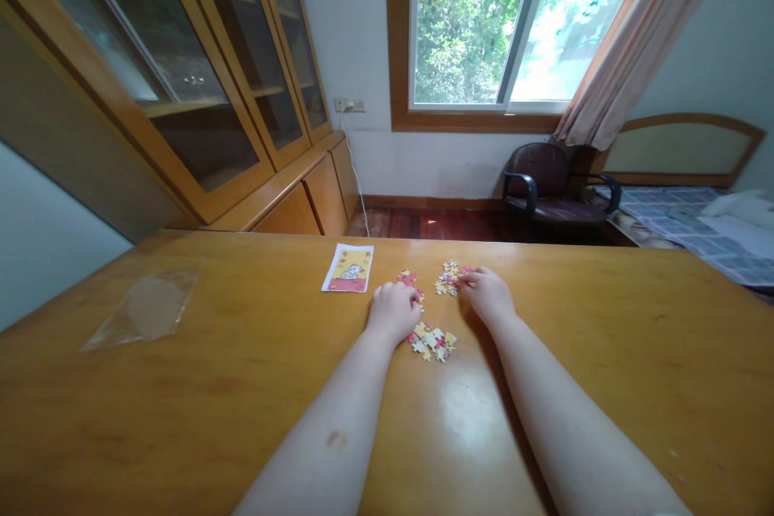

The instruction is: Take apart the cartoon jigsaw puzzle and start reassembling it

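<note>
Small jigsaw puzzle pieces lie in loose groups on the wooden table. One pile of pale yellow, white and pink pieces [432, 342] sits nearest me. Mostly pink pieces [407, 278] lie farther back, partly covered by my left hand [394, 311]. That hand rests on the table with its fingers curled; whatever they hold is hidden. A third group of pieces [447, 280] lies to the right. At its right edge, my right hand [489, 295] has its fingertips pinched together on a pinkish puzzle piece. Left of the pieces lies a yellow and pink picture card [349, 268] showing a white animal figure.
A clear plastic bag [148, 307] lies flat on the left of the table [254, 387]. Beyond the far edge are a glass-door cabinet [242, 56], a dark office chair [547, 181] and a bed [683, 218]. A window [475, 24] is in the back wall.
</note>
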Motion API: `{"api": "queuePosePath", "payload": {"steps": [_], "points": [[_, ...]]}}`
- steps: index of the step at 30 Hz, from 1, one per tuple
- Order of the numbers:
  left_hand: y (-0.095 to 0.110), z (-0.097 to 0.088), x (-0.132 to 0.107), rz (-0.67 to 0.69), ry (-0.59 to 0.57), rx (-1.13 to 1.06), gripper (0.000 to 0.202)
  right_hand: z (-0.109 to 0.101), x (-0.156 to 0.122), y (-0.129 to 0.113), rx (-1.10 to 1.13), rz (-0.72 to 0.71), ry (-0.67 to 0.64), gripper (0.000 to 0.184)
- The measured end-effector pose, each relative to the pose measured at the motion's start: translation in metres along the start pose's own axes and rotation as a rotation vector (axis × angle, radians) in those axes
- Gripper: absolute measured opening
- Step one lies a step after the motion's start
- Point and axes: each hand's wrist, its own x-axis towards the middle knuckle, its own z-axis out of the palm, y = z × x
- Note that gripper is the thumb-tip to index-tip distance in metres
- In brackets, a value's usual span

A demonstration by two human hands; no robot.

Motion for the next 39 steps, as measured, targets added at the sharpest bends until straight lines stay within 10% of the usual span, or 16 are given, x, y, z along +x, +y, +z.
{"api": "queuePosePath", "payload": {"steps": [12,19,31,36,39], "points": [[0.003,0.0,-0.003,0.01,-0.049,0.061,0.015,0.006,-0.002,-0.01,0.192,-0.059,0.01,0.023],[0.0,0.003,0.003,0.115,-0.069,-0.096,0.017,0.009,-0.013,-0.036,0.473,-0.264,-0.31,0.022],[-0.002,0.004,0.005,0.058,0.02,-0.324,0.024,0.001,-0.004,-0.014,0.122,-0.108,-0.013,0.014],[-0.001,0.002,0.005,0.051,0.015,-0.318,0.022,-0.005,-0.003,-0.012,0.114,-0.071,-0.117,0.012],[-0.002,0.002,0.005,0.055,0.017,-0.319,0.022,-0.01,-0.005,-0.015,0.302,-0.056,-0.427,0.014]]}}
